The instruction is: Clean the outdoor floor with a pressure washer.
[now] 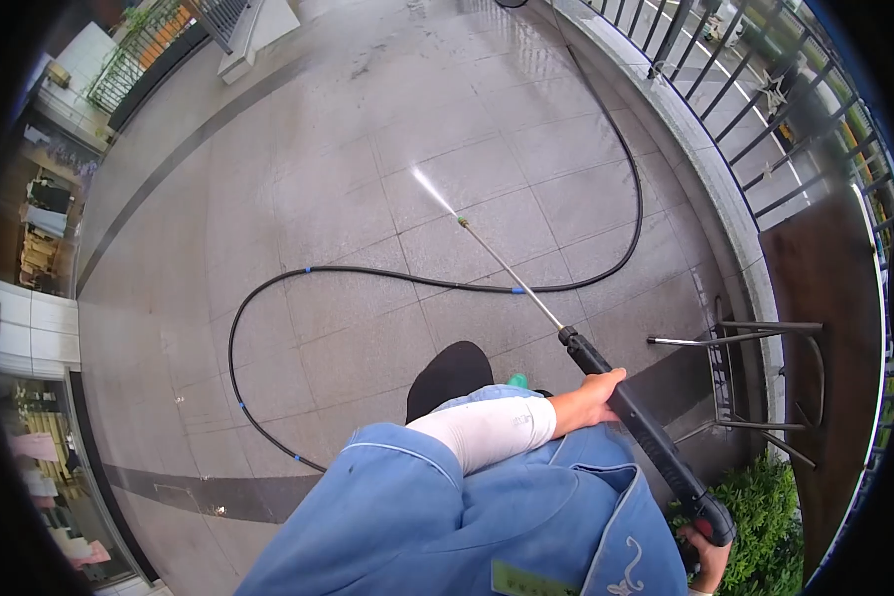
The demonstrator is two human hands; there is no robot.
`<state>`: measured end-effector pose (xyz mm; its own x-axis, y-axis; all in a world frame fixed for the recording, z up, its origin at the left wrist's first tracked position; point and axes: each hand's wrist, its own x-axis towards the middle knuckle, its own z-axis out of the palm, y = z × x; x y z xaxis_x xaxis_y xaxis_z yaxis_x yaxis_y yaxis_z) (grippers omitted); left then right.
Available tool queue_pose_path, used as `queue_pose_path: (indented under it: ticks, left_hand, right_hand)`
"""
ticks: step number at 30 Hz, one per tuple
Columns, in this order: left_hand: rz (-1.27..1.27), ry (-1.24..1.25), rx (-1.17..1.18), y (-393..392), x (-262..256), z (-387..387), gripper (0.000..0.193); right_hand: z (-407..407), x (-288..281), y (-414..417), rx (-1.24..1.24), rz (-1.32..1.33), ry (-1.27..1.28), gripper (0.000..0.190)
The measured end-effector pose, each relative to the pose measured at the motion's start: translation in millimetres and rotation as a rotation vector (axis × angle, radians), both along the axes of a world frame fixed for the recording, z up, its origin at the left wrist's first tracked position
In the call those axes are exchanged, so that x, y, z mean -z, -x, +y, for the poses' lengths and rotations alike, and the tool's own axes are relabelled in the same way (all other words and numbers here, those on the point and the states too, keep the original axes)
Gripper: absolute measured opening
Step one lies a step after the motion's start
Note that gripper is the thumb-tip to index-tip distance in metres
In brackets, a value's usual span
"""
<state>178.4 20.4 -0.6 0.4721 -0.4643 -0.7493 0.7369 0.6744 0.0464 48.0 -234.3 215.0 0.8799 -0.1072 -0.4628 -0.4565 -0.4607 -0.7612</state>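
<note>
A black pressure washer gun [648, 428] slants across my front at the right. Its thin metal lance [512, 272] points forward and left over the floor. White water spray [432, 190] leaves the nozzle [462, 221] in a narrow fan. My left hand [592, 398] grips the forward part of the gun's body, just behind the lance joint. At the rear handle, my right hand [708, 555] is wrapped around the grip, partly hidden below the gun. Wet floor tiles [350, 223] lie before me.
A black hose [410, 279] with blue bands curves across the floor under the lance. Along the right runs a low curb [704, 171] with a metal railing [723, 112]. A brown tabletop [827, 298] with metal legs [767, 328] and a green shrub [763, 514] stand close at my right.
</note>
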Motion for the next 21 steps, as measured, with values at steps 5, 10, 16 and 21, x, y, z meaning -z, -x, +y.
queue_pose_path:
  ticks: [5,10,16,21]
  left_hand:
    - [0.03,0.004,0.037,-42.5,11.8,5.1,0.037]
    - [-0.008,0.019,0.156,-84.8,24.9,33.7,0.044]
    - [-0.069,-0.015,0.284,-145.6,25.4,73.3,0.046]
    - [-0.113,-0.114,0.321,-178.6,21.1,89.9,0.049]
  right_hand:
    - [21.8,9.5,-38.5,-0.022,-0.088,-0.006,0.044]
    - [8.2,45.7,-53.0,0.035,-0.123,0.11,0.043]
    - [56.9,67.2,-71.9,0.237,-0.14,0.172,0.045]
    - [102.7,54.9,-100.1,0.297,-0.08,0.031,0.045]
